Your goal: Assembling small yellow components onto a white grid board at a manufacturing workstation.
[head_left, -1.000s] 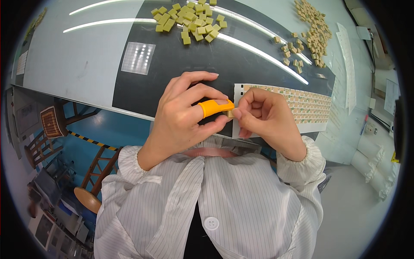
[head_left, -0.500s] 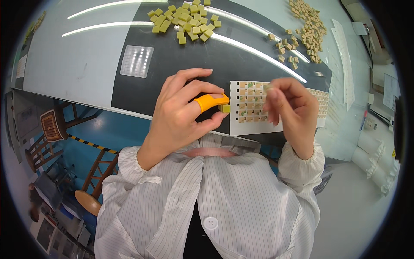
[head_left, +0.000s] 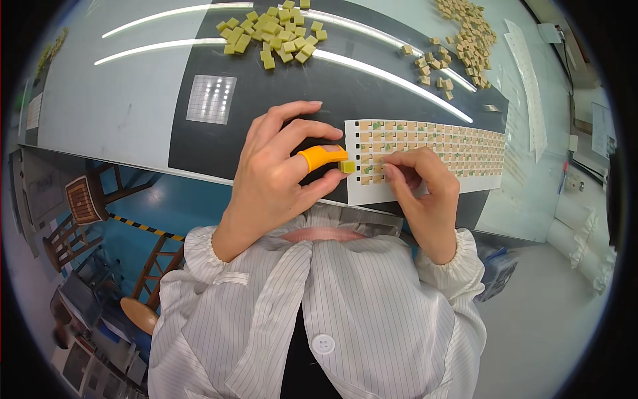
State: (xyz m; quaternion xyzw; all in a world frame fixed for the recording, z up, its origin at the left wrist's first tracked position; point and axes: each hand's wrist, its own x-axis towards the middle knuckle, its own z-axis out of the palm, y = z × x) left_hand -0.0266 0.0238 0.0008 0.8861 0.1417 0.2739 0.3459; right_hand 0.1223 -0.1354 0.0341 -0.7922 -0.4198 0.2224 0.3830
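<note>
My left hand (head_left: 266, 173) wears an orange finger cover (head_left: 320, 157) on one finger. Between that finger and the thumb sits a small yellow-green block (head_left: 347, 167), just off the left edge of a white sheet (head_left: 372, 193). Rows of small tan-and-green stickers (head_left: 413, 137) cover the sheet, with black squares along its left margin. Over the lower left rows, my right hand (head_left: 425, 189) pinches thumb and forefinger together at the sheet's surface. Whatever lies between those fingertips is too small or hidden to make out.
A loose pile of yellow-green blocks (head_left: 272, 30) lies on the dark mat (head_left: 279, 86) at the far side. Many tan blocks (head_left: 468, 33) spread at the far right. A clear gridded sheet (head_left: 211, 100) lies left of my left hand. Wooden stools (head_left: 141, 314) stand below the table.
My right hand has come down and left onto the sheet; earlier it was raised with a small pale green piece at its fingertips. My left hand keeps its grip on the block.
</note>
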